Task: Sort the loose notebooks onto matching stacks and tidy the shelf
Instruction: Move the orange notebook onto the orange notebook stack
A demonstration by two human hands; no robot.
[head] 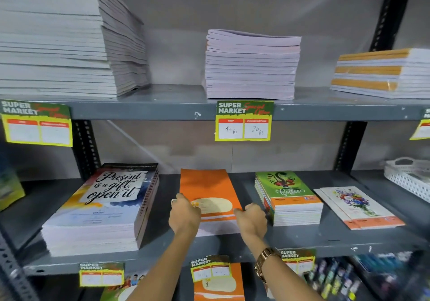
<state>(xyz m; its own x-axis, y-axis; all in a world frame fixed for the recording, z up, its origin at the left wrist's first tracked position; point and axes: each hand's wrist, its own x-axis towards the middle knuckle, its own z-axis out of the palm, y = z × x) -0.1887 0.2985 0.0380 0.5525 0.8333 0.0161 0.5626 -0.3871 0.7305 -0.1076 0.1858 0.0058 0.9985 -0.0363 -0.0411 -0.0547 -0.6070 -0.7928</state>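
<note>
An orange notebook stack (206, 185) lies in the middle of the grey middle shelf (302, 238). My left hand (185, 214) grips its left front edge, fingers curled on the top cover. My right hand (252, 219) presses against its right front edge, fingers closed on it. To the left stands a tall stack with "Present is a gift, open it" covers (100, 207). To the right sits a green "Coffee" stack (287, 196), then a thin pile of floral notebooks (358, 206).
The upper shelf (162, 110) carries a tall white stack (58, 37), a lilac stack (251, 65) and orange-spined packs (381, 72). Price tags (243, 120) hang from the shelf edges. A white perforated basket (407, 177) sits far right. Another orange notebook (218, 284) lies below.
</note>
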